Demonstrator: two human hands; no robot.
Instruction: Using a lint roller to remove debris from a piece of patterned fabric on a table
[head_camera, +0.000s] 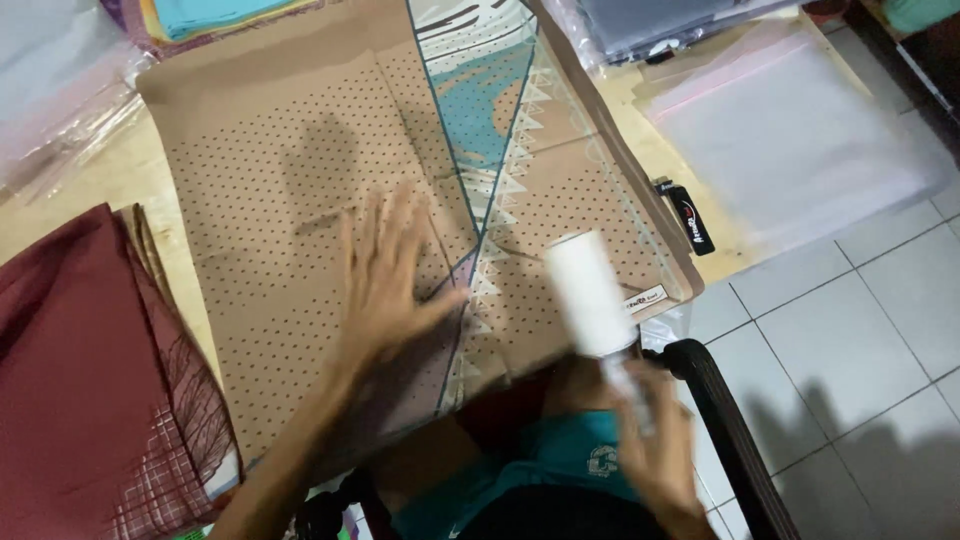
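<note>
Here, at far left, a stack of maroon cloth (80, 380) lies on the wooden table (90, 190), its edge beside the tan scarf (300, 160). The scarf, dotted, with a teal and white patterned band, is spread flat across the table's middle. The left hand (385, 280) presses on it palm down, fingers open and spread, holding nothing. To its right, the right hand (655, 440) is closed around the handle of a white lint roller (590, 295), whose roll hangs over the scarf's near right corner. Beyond lie a black lighter (690, 215) and clear plastic bags (790, 130).
</note>
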